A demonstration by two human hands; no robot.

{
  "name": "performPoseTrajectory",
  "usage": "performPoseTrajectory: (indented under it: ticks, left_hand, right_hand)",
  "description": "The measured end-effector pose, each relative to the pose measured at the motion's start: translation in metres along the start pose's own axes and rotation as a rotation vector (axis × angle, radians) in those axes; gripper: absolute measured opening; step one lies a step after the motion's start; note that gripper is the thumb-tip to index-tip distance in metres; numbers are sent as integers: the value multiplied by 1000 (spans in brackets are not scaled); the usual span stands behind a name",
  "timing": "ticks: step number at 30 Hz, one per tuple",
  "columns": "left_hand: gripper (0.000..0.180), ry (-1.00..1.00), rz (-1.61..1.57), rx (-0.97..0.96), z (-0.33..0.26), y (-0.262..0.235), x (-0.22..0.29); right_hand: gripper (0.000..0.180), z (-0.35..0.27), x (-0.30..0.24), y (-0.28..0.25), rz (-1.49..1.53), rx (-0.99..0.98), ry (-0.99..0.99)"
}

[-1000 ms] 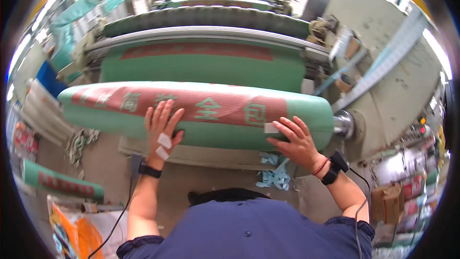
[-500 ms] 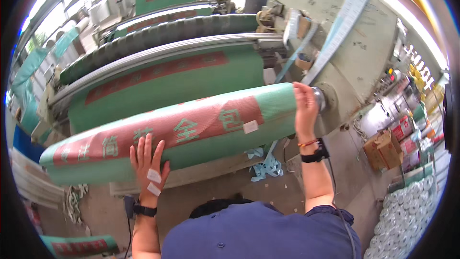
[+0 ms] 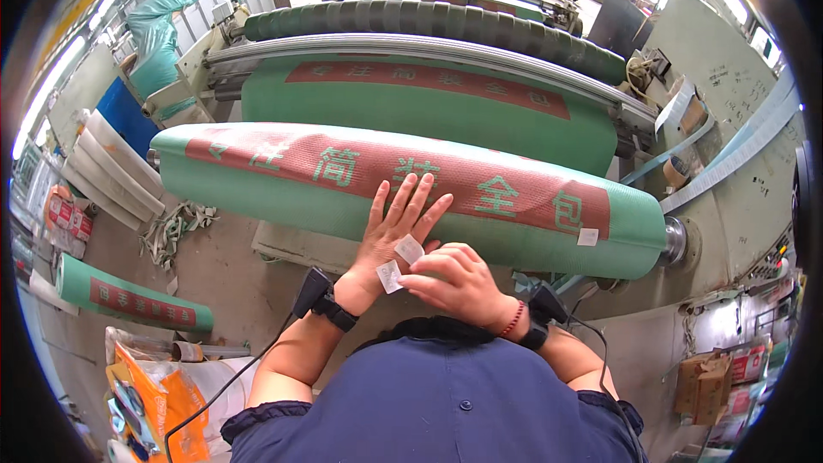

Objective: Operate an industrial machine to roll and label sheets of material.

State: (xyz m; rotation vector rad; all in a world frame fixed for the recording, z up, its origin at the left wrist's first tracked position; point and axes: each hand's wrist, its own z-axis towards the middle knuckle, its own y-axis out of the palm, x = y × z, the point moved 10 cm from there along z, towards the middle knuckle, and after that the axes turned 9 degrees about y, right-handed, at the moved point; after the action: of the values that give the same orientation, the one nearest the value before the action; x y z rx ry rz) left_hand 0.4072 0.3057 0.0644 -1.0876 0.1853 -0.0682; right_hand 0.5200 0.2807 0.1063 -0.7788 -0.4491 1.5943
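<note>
A large roll of green sheeting [image 3: 514, 236] with a red printed band lies across in front of me. On its near side my left hand [image 3: 390, 227] rests flat, fingers spread over the red band. Two small white stickers sit at the back of that hand: an upper sticker [image 3: 409, 249] and a lower sticker [image 3: 389, 276] near the wrist. My right hand [image 3: 463, 285] reaches across with thumb and fingertips closed at the lower sticker's edge. Toward the roll's right end another white sticker [image 3: 587, 237] is stuck on.
Behind the roll, green sheeting [image 3: 411, 111] hangs from a machine with a long dark roller [image 3: 429, 30]. A metal spindle end [image 3: 677, 242] carries the roll at right. A smaller green roll [image 3: 137, 296] and an orange bag [image 3: 163, 403] lie at lower left; cardboard boxes [image 3: 705, 384] stand lower right.
My right hand has left the roll's right end and come to the stickers on my left hand. The left hand stays flat on the roll. The view has swung left.
</note>
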Motion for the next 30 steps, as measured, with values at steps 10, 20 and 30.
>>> performPoseTrajectory:
  ticks: [10, 20, 30]
  left_hand:
    - [72, 75, 39, 109, -8, -5, -4]
    - [91, 210, -210, 86, -11, -19, -13]
    - [69, 319, 7, 75, -17, -11, -10]
  right_hand:
    - [17, 29, 13, -22, 434, 150, 344]
    - [42, 4, 63, -24, -435, 100, 351]
    - [54, -151, 164, -211, -838, 640, 893]
